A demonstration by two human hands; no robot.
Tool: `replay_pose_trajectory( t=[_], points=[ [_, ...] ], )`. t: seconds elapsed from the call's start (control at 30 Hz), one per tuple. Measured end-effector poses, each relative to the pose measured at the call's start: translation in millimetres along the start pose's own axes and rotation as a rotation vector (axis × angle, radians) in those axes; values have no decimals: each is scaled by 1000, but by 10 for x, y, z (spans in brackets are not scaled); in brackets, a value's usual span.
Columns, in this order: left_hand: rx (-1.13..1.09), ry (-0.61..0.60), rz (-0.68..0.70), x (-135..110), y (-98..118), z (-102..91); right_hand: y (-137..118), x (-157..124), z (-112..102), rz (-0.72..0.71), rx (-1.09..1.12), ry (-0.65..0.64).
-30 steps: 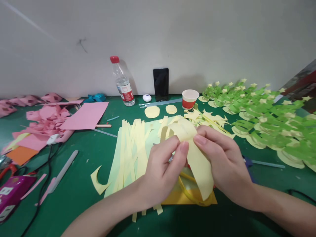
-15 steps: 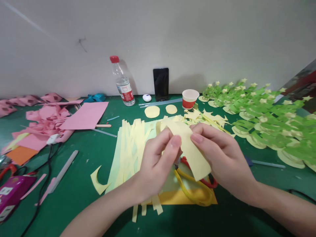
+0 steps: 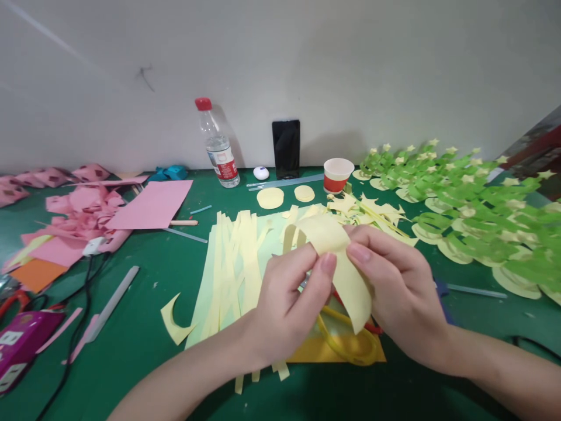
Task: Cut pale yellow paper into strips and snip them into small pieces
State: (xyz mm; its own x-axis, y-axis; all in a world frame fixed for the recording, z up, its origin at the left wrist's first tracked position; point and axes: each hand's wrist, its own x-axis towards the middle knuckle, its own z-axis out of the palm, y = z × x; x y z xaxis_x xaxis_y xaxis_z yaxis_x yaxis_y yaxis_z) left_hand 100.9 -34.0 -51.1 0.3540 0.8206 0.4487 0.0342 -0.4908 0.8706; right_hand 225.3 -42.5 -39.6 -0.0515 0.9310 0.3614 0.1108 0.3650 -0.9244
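Both hands pinch one pale yellow paper strip [image 3: 346,275] above the green table [image 3: 144,362]. My left hand [image 3: 289,298] grips it between thumb and forefinger from the left. My right hand [image 3: 394,286] holds it from the right, fingers curled. The strip bends over the fingertips and hangs down between the hands. Under the hands lie several cut yellow strips [image 3: 232,263], an orange sheet [image 3: 307,351] and yellow-handled scissors [image 3: 346,342], partly hidden.
Green paper ornaments with yellow stars [image 3: 473,204] fill the right side. Pink paper scraps [image 3: 87,216] and a pink sheet lie at the left, a purple power strip [image 3: 17,345] at the near left. A water bottle [image 3: 217,146], phone [image 3: 286,149] and paper cup [image 3: 337,175] stand by the wall.
The hands have dropped slightly and the strip's hanging end curls lower than half a second ago. Everything else on the table is unmoved.
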Motion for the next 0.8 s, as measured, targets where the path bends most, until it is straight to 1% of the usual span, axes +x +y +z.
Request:
replay_pose_trajectory(
  t=[0.1,0.23,0.3,0.37,0.53,0.6,0.7,0.8],
  points=[
    [-42,-3,-24,-13,7,-7,-10,2,-11,6,3,-7],
    [-88,-37,-29,21,36,-46,-71,48,-54,1,27,-122],
    [-79,-48,-12,50,45,-62,-95,72,-68,-28,8,-143],
    [-63,-50,20,69,49,-66,-101,81,-70,-54,-11,-136],
    [-20,-8,44,41,42,-39,-57,58,-32,-40,51,-95],
    [-22,5,26,22,33,-31,-32,48,-19,-32,83,-84],
    [-61,27,-23,15,10,-34,-6,45,-19,-3,162,-112],
    [-136,38,-55,29,-12,-50,-7,57,-33,-1,113,-112]
  ],
)
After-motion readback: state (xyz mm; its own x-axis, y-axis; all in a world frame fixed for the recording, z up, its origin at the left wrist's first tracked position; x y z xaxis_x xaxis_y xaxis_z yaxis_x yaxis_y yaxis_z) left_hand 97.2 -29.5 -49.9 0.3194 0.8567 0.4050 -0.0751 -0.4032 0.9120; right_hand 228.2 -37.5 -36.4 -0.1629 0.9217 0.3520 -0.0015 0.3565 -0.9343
